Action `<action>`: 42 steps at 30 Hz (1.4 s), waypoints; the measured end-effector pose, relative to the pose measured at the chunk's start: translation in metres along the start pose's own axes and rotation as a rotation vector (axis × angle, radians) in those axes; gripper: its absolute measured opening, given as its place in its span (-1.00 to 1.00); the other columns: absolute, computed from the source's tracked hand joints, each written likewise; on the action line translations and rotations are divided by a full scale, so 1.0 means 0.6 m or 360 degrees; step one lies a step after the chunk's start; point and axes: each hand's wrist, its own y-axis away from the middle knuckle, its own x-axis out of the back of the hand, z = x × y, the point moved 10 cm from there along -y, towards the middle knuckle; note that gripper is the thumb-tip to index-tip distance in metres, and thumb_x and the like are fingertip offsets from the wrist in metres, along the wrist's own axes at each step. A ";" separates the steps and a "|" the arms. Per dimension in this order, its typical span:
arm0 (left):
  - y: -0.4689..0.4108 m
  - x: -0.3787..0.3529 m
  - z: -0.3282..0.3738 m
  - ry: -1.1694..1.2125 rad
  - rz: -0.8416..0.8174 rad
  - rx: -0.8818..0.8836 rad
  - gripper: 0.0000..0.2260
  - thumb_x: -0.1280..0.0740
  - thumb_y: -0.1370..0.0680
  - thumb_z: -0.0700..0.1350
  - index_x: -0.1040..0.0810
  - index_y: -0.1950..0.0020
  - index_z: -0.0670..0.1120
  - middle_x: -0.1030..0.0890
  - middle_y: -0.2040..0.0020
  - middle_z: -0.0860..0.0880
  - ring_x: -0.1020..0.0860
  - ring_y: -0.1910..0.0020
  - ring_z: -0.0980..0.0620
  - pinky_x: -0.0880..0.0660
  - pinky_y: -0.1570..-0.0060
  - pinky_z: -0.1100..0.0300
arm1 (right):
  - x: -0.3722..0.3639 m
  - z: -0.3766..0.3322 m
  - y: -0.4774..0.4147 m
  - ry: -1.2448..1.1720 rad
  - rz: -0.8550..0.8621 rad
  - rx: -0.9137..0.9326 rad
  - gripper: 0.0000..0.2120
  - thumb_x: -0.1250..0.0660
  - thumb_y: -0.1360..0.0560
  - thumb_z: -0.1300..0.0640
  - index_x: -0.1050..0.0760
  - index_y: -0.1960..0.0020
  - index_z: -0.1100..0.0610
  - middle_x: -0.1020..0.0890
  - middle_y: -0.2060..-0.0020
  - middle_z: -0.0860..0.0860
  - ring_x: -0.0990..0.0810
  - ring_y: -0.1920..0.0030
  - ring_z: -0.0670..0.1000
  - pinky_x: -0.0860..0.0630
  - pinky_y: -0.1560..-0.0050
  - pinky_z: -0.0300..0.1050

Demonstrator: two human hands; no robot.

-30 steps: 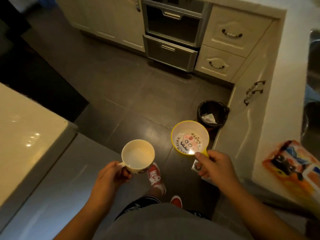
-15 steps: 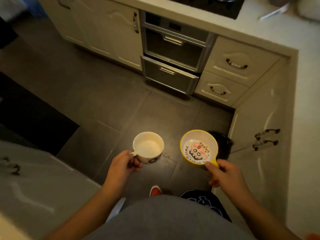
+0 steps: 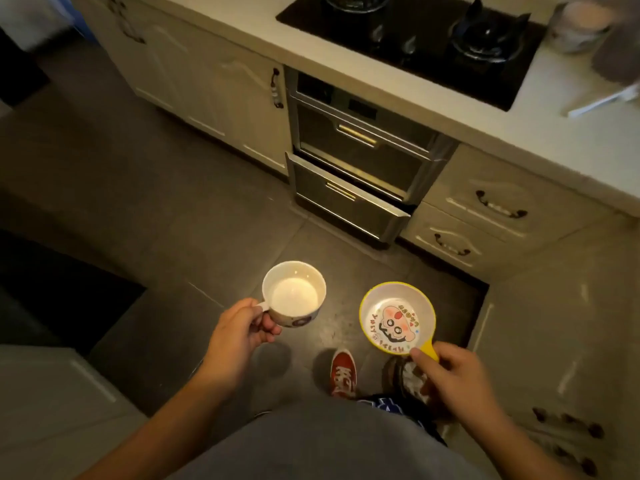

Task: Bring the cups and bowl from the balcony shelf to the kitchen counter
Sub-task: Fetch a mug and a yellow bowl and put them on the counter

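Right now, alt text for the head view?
Seen from above, the left hand holds a white cup by its handle and the right hand a yellow-rimmed cartoon bowl, both over dark floor tiles, facing a counter with a black hob.

**Cup and bowl held above the kitchen floor**

The left hand [image 3: 239, 336] grips the handle of a white ceramic cup [image 3: 294, 293]. The right hand [image 3: 453, 374] pinches the short handle of a yellow-rimmed bowl with a cartoon print [image 3: 396, 315]. Beyond them stand a steel oven [image 3: 356, 161] and a pale countertop [image 3: 450, 109] with a black gas hob [image 3: 415, 39].
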 end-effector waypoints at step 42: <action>-0.719 0.507 0.531 0.0333 0.0946 -0.0053 -0.70 -0.18 -0.58 -0.20 -0.57 0.31 -0.13 -0.61 0.43 -0.06 -0.59 0.30 -0.10 -0.53 0.25 0.08 | -0.620 -0.833 -0.835 0.0219 -0.0787 0.0304 -0.71 -0.41 -0.50 0.13 -0.55 0.30 0.31 -0.62 0.42 0.24 -0.59 0.51 0.09 -0.47 0.51 -0.17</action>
